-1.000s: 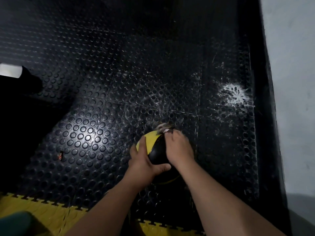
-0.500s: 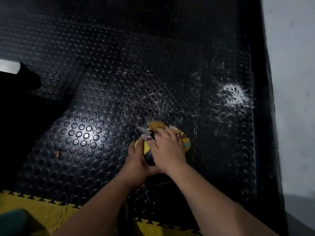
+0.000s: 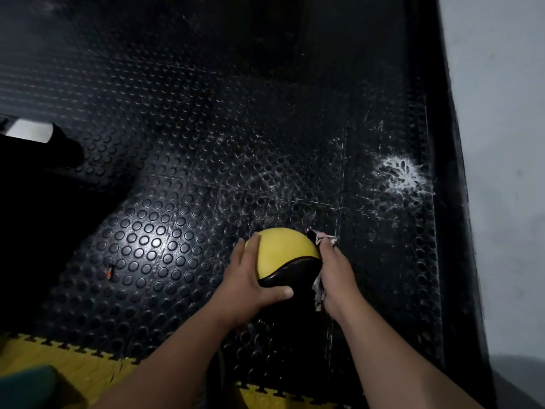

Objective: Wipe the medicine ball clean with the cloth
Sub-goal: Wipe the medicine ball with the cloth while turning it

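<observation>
- The medicine ball (image 3: 281, 255), yellow on top with a black panel below, sits between the two hands, low over the dark studded floor mat (image 3: 165, 219).
- The left hand (image 3: 250, 283) cups the ball's left side, fingers spread up over the yellow part and the thumb wrapped across the black panel at the near side.
- The right hand (image 3: 334, 276) presses against the ball's right side with the cloth (image 3: 321, 240) bunched under it; a pale, patterned scrap pokes out past the fingertips and another bit hangs below the palm.
- How the right fingers lie on the cloth is hidden from here, since only the back of the hand shows.
- No writing, brand or label can be read on the ball or the cloth.
- Out beyond the right hand a white splashed mark (image 3: 402, 175) spreads over the mat, with thin white scratches around it.
- Nearer than both forearms, yellow interlocking tiles (image 3: 76, 367) edge the black mat.
- Left of the left hand a small orange speck (image 3: 108, 273) lies on the studs.
- Far to the right stands a pale wall (image 3: 501, 172).
</observation>
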Tool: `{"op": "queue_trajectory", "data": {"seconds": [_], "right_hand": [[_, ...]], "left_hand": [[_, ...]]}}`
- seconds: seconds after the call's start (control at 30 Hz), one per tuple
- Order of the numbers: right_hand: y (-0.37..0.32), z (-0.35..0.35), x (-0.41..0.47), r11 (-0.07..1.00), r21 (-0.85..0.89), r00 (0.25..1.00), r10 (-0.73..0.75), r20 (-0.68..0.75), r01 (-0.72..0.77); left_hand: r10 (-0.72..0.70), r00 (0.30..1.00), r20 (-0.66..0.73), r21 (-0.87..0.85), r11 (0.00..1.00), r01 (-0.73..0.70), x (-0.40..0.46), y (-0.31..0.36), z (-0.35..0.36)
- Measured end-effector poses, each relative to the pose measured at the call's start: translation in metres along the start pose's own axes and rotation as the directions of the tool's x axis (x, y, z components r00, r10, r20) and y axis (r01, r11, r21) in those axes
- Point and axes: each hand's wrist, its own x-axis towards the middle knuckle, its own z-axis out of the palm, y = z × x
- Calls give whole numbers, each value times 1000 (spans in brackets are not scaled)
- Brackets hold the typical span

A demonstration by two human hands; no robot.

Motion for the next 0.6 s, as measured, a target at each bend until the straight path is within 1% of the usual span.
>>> {"op": "queue_trajectory", "data": {"seconds": [0.07, 0.13, 0.17, 0.2, 0.23, 0.27, 0.3, 0.33, 0.37, 0.4, 0.43, 0.47, 0.5, 0.53, 0.57, 0.6], "right_hand": [[4, -1, -9, 998, 49, 1000, -29, -1, 29], [3, 2, -17, 998, 35, 999, -43, -9, 44], [2, 5, -22, 997, -26, 996, -80, -35, 79], [1, 10, -28, 981, -133, 987, -150, -51, 142], [2, 15, -36, 931, -279, 967, -253, -27, 235], [4, 20, -42, 833, -432, 933, -354, 61, 344], [9, 23, -45, 708, -555, 893, -414, 174, 437], [13, 24, -43, 623, -614, 869, -426, 252, 484], [13, 21, -38, 601, -636, 870, -410, 274, 484], [8, 16, -32, 658, -620, 900, -373, 224, 427], [3, 14, -26, 725, -594, 932, -337, 136, 349], [-2, 15, -22, 744, -600, 946, -318, 69, 294], [-5, 21, -23, 699, -653, 942, -330, 67, 291], [-6, 28, -28, 585, -740, 926, -353, 136, 332], [-3, 34, -35, 447, -800, 895, -374, 241, 402], [0, 37, -40, 356, -814, 868, -377, 324, 459]], "left_hand": [[-24, 997, -67, -93, 995, 18, -1, -1, 1], [-102, 990, -93, -192, 978, 82, 0, 1, 2], [-133, 986, -100, -201, 973, 111, 1, 2, 4], [-150, 982, -111, -175, 976, 129, 2, 1, 7], [-153, 980, -128, -126, 983, 137, 3, -1, 11], [-149, 979, -140, -86, 987, 138, 4, -3, 14], [-154, 978, -141, -69, 987, 145, 5, -4, 17], [-168, 976, -138, -76, 984, 159, 5, -3, 19], [-185, 975, -121, -92, 980, 175, 4, 0, 21], [-201, 975, -96, -107, 976, 190, 4, 2, 23], [-212, 974, -77, -118, 972, 202, 5, 4, 25], [-217, 974, -68, -125, 970, 207, 7, 4, 27], [-217, 974, -67, -133, 969, 207, 10, 5, 29], [-219, 974, -64, -144, 968, 208, 13, 5, 29], [-224, 973, -57, -151, 965, 213, 14, 6, 28], [-229, 972, -46, -154, 963, 220, 15, 4, 26]]}}
